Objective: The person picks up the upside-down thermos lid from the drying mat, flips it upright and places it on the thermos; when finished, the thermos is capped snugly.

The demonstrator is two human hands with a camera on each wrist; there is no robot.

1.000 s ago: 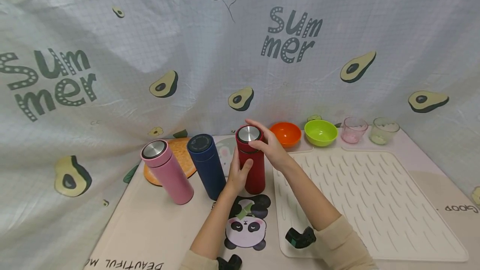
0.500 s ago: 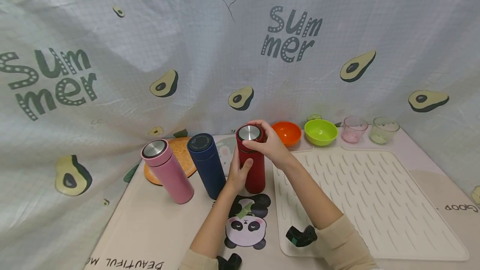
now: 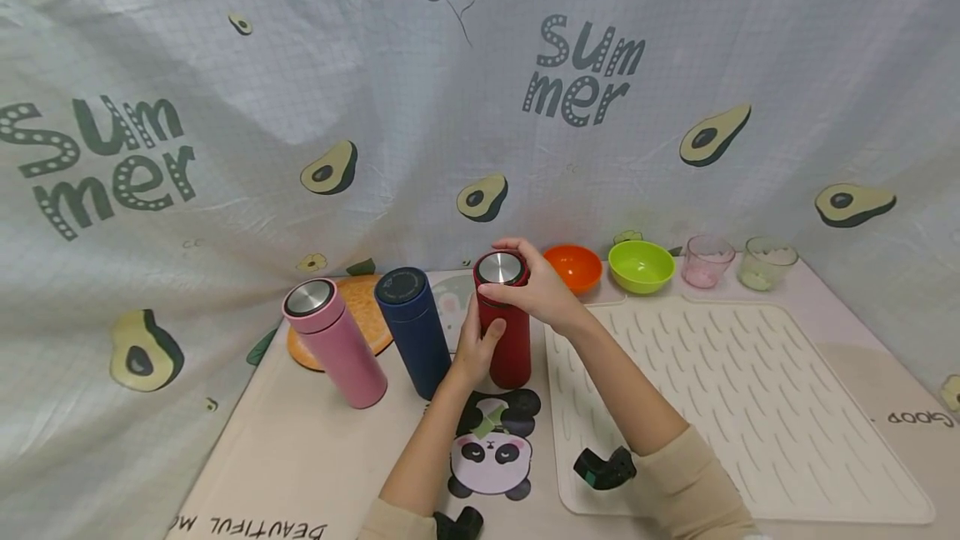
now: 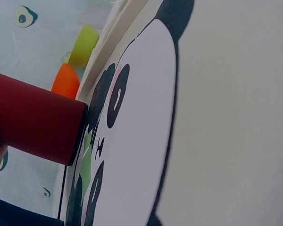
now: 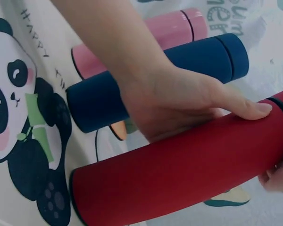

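Note:
A red thermos flask [image 3: 512, 361] with a silver-topped lid [image 3: 500, 268] stands upright in the middle of the table. My left hand [image 3: 476, 347] grips its body from the left; the right wrist view shows that hand's thumb [image 5: 257, 109] along the red side. From the right, my right hand [image 3: 546, 294] grips the lid, thumb across the near side and fingers round the far side. In the left wrist view the flask's base [image 4: 75, 134] meets the table by the panda print. A blue flask [image 3: 417, 340] stands just left of my left hand, and a pink flask [image 3: 345, 357] farther left.
A cream ridged mat [image 3: 720, 407] covers the right part of the table. Behind it stand an orange bowl [image 3: 576, 269], a green bowl [image 3: 641, 267], a pink glass [image 3: 707, 262] and a greenish glass [image 3: 767, 263]. A printed curtain [image 3: 405, 107] hangs at the back.
My right thumb has shifted left across the near side of the lid, and the right hand has turned slightly round it. My left hand and the flask have stayed in place.

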